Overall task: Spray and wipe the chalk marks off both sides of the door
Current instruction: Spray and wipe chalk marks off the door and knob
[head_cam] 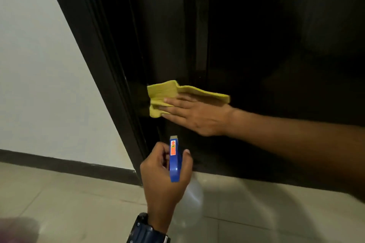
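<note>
A dark brown door (256, 35) fills the upper right of the head view. My right hand (194, 113) lies flat with straight fingers on a folded yellow cloth (164, 92), pressing it against the lower left part of the door. Below it, my left hand (162, 171) grips a spray bottle by its blue trigger head (173, 161), nozzle pointing up toward the door. The bottle's clear body (192, 197) hangs blurred under the hand. I see no chalk marks on the dim door surface.
The dark door frame (94, 55) slants down the left beside a white wall (35, 65) with a dark skirting board (59, 163). Pale floor tiles (256, 213) spread below. A dark watch (146, 231) sits on my left wrist.
</note>
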